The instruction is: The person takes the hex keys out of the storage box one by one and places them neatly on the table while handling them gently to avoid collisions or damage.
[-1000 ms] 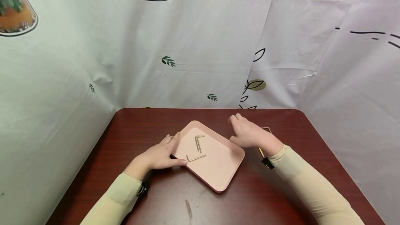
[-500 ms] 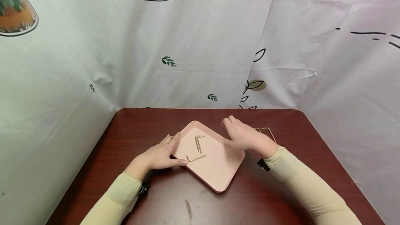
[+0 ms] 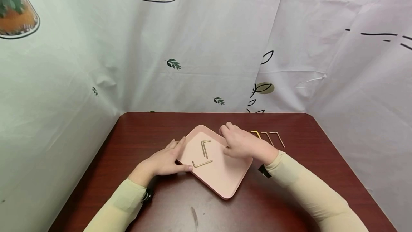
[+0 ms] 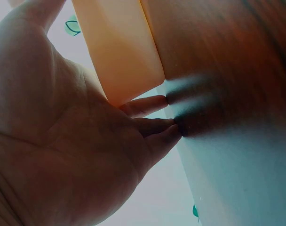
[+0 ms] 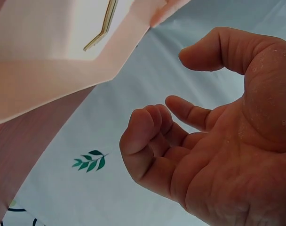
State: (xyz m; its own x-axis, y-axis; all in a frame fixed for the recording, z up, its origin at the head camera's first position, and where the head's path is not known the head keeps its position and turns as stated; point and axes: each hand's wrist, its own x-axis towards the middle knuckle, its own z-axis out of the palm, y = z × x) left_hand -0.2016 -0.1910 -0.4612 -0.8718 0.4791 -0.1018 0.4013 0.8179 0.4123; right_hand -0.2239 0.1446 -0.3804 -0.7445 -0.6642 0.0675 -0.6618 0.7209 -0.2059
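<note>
A pink tray (image 3: 222,174) lies skewed on the table with several brass-coloured L-shaped hex keys in it: two (image 3: 204,149) side by side and one (image 3: 202,163) apart, nearer the left thumb. My left hand (image 3: 165,160) rests against the tray's left corner, thumb at the near rim. In the left wrist view, its straight fingers (image 4: 154,104) touch the table beside the tray wall (image 4: 124,52). Over the tray's right part hovers my right hand (image 3: 241,141). The right wrist view shows it with fingers (image 5: 138,136) loosely bent, thumb apart, and nothing held.
Right of the tray, a yellow hex key (image 3: 256,133) and two brass-coloured ones (image 3: 267,138) lie in a row on the dark red table (image 3: 161,124), partly behind the right hand. White cloth (image 3: 206,46) with printed plants hangs behind and at both sides.
My right hand has moved left from beside the row of hex keys to above the tray, uncovering that row. The left hand and the tray have stayed put.
</note>
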